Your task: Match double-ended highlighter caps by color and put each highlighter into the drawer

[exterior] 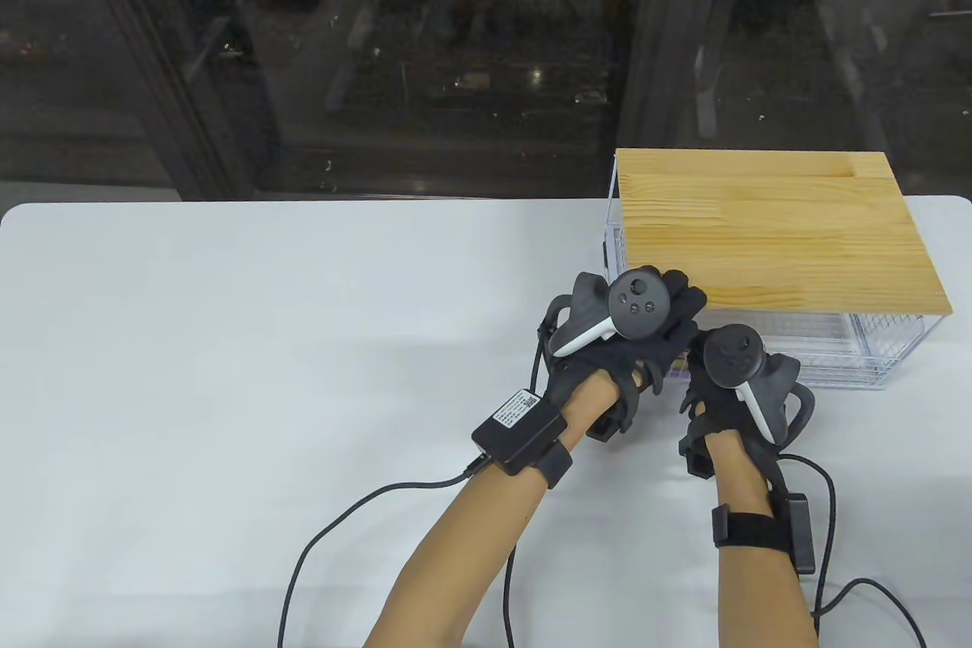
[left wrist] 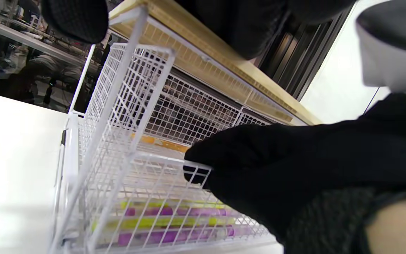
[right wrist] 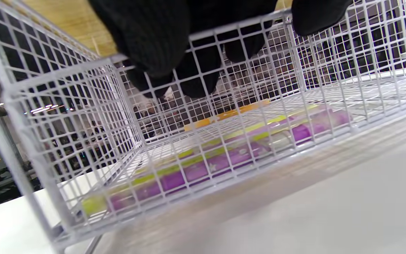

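A white wire drawer (exterior: 858,355) stands slightly pulled out under a wooden top (exterior: 774,238). My right hand (exterior: 695,390) grips the drawer's front rim; in the right wrist view its fingers (right wrist: 153,38) curl over the top wire. My left hand (exterior: 683,306) rests with straight fingers on the near left corner of the wooden top. Inside the drawer (right wrist: 65,116) lie purple highlighters (right wrist: 224,157), yellow-green highlighters (right wrist: 203,148) and an orange one (right wrist: 224,114) further back. From the left wrist view the purple highlighters (left wrist: 174,211) show through the mesh beside my right hand's fingers (left wrist: 224,158).
The white table (exterior: 304,344) stretches wide to the left of the drawer unit. Black glove cables (exterior: 319,542) trail toward the near edge. Dark glass panels stand behind the table's far edge.
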Motion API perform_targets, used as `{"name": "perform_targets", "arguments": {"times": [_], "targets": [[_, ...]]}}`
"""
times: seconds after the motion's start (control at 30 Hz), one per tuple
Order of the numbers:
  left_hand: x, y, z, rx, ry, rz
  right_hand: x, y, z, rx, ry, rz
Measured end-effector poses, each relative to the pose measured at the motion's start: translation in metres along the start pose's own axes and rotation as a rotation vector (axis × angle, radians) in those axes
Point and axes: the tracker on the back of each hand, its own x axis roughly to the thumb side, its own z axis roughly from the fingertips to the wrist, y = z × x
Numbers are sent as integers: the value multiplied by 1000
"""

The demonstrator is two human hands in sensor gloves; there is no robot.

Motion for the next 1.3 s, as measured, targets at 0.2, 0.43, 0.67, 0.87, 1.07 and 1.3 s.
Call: {"name": "perform_targets", "arguments": {"times": [0.2,0.43,0.67,0.87,1.07,1.3], "targets": [[0,-1,1,12,-5,-1,1,3,-11,11,12,-8],[0,-2,1,25,-3,2,3,5,-19,33,18,-10],[2,-2,2,2,4,-11,7,4,-13,41,-43,45],[7,9,1,-74,24,-17,6,-11,3,28,-76,128],[3,42,36,127,-39,-170,19,-39,28,-47,-184,139],[-31,82,95,208,14,-188,54,-60,55,-16,-258,108]]}}
